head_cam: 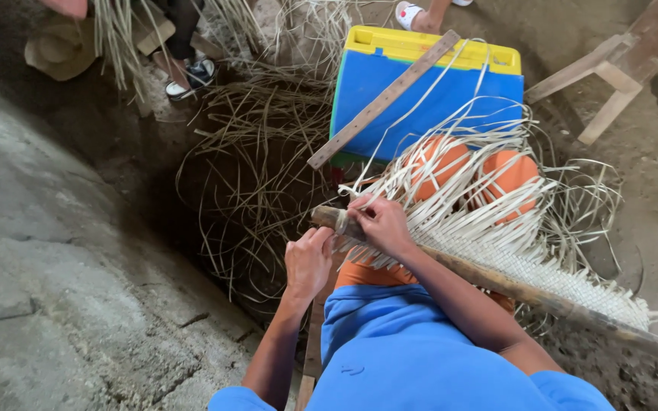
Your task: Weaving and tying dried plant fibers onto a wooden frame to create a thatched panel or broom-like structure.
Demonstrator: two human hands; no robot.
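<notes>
While the wooden pole [496,283] lies across the lap, long axis running upper-left to lower-right, right hand [382,222] fingers clamp strips [451,205] near its upper-left end; left hand [308,260] fingers curled together just beside it.

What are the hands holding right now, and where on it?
The right hand grips the wooden pole near its left end, over the woven strips. The left hand pinches strip ends just below it.

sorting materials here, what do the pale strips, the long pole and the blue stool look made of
Pale strips: likely split cane or bamboo, matte cream, flat and springy-looking. Long pole: probably bamboo or wood, rough brown, worn. Blue stool: plastic by its look, smooth moulded blue and yellow.
</notes>
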